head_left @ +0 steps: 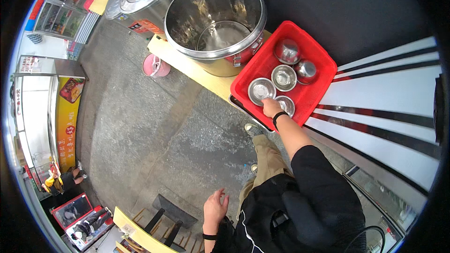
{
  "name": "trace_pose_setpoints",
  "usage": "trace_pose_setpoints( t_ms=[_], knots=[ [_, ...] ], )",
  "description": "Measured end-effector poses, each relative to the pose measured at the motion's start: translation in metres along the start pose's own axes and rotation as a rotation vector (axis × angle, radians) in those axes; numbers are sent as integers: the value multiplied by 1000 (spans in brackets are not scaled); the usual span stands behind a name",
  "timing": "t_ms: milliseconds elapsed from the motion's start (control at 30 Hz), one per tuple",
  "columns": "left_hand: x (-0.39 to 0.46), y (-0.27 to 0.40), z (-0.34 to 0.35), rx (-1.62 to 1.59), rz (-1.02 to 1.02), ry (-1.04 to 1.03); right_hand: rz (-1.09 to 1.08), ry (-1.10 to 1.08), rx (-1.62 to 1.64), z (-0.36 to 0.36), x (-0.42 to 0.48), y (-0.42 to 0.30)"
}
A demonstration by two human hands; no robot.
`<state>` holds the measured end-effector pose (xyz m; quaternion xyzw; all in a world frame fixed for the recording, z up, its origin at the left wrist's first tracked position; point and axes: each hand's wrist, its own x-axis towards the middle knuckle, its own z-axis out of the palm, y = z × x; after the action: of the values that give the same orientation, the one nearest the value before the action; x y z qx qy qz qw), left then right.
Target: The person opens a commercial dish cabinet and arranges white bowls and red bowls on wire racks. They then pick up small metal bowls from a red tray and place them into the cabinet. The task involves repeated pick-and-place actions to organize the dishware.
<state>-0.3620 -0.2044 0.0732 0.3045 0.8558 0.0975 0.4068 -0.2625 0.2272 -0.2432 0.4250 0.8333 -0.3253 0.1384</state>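
My right hand (272,107) reaches into a red plastic basket (323,88), its fingers closed at the rim of a small stainless steel bowl (262,90). Partly behind that hand is another steel bowl (286,104). A third bowl (284,78) sits mouth up farther in. Two more, an inverted bowl (287,52) and a second inverted bowl (306,70), lie bottom up towards the far side. My left hand (216,206) hangs low in front of my body, over the floor, holding nothing, with its fingers apart.
Left of the basket, a large open steel drum (242,38) stands on a yellow tabletop (191,68). Beyond it is a lidded steel drum (147,7). A pink bucket (156,66) rests on the grey floor. A yellow table (140,232) and a seated person (68,181) are lower left.
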Motion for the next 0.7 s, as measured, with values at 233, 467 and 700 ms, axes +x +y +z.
trace_pose_setpoints(
  t_ms=[233, 467, 700],
  knots=[
    [50, 14, -29, -11, -38, -47, -15, -126, -205, 8, 43, 5],
    [70, 16, -52, -16, 12, 13, -181, -37, -205, -7, 32, -8],
    [49, 1, -59, 5, 44, 47, -94, 380, -7, -15, 1, -28]
  ],
)
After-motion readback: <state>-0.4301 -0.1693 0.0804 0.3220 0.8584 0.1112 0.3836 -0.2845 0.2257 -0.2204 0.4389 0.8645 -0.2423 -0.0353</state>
